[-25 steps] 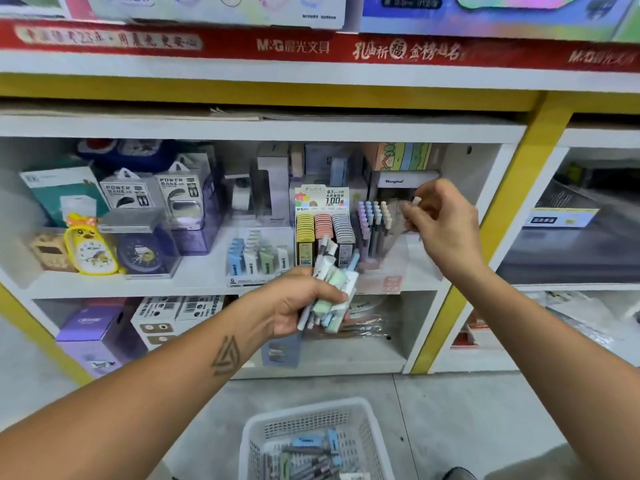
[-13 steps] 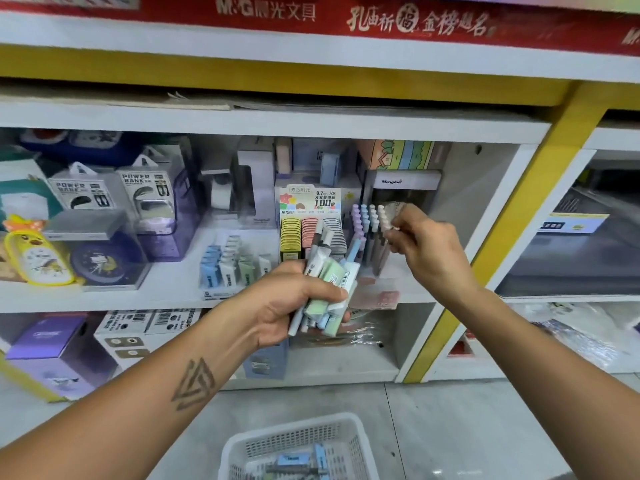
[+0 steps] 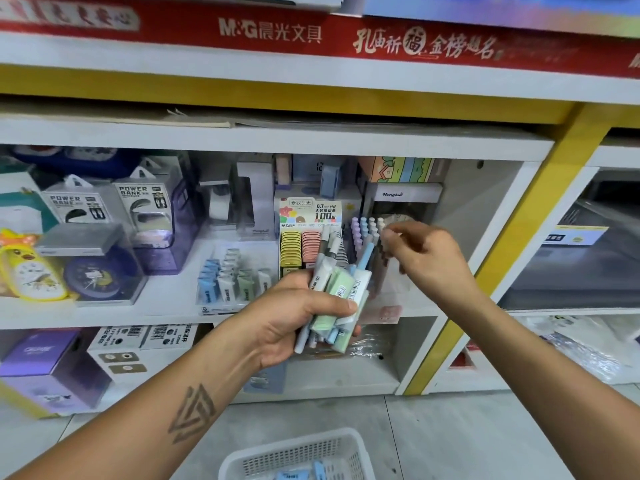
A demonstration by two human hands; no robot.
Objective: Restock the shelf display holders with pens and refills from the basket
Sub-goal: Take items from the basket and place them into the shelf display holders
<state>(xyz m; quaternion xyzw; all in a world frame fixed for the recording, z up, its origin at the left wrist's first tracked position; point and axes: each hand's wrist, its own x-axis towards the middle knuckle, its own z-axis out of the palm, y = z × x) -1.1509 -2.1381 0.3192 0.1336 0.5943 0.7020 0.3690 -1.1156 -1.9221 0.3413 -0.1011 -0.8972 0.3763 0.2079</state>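
right hand (image 3: 420, 259) lowered, left hand (image 3: 294, 317) gripping pens (image 3: 337, 292)

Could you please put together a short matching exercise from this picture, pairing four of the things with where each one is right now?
Things:
1. bundle of pens and refills
2. white basket
3. yellow clock
4. pastel pens

Places:
A. on the floor at the bottom of the view
B. standing in a holder on the shelf, at the right hand's fingertips
C. gripped in the left hand
D. at the far left of the shelf

Pairs: 1-C, 2-A, 3-D, 4-B
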